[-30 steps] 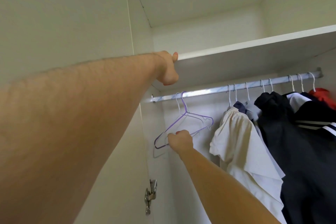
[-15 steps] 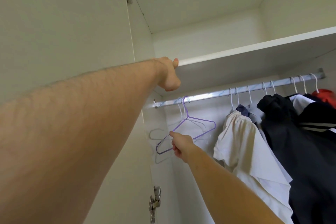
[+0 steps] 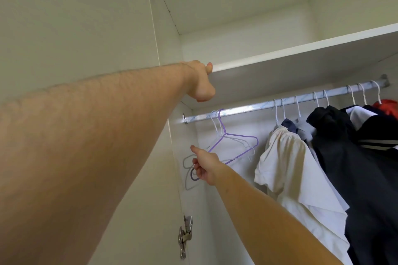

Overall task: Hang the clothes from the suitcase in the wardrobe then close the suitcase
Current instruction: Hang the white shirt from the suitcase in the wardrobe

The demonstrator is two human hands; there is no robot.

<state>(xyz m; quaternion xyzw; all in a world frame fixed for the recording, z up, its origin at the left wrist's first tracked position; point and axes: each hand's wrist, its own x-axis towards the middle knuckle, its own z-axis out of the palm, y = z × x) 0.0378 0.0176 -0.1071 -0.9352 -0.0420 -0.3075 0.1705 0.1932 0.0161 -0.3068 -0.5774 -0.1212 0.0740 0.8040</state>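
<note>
The left hand (image 3: 201,84) grips the front edge of the shelf (image 3: 301,54), its fingertips hidden over the top. The right hand (image 3: 205,165) pinches the low corner of the purple hanger (image 3: 234,146), which hangs on the rail (image 3: 247,109) beside a white hanger (image 3: 243,143). Further right hang a white shirt (image 3: 290,168) and dark clothes (image 3: 355,168), cut off at the frame edge.

White wardrobe interior (image 3: 237,54), lit from the front, with a plain shelf (image 3: 301,66) across the upper part, a pale open door (image 3: 75,17) at left, metal hinges (image 3: 185,236) on its edge.
</note>
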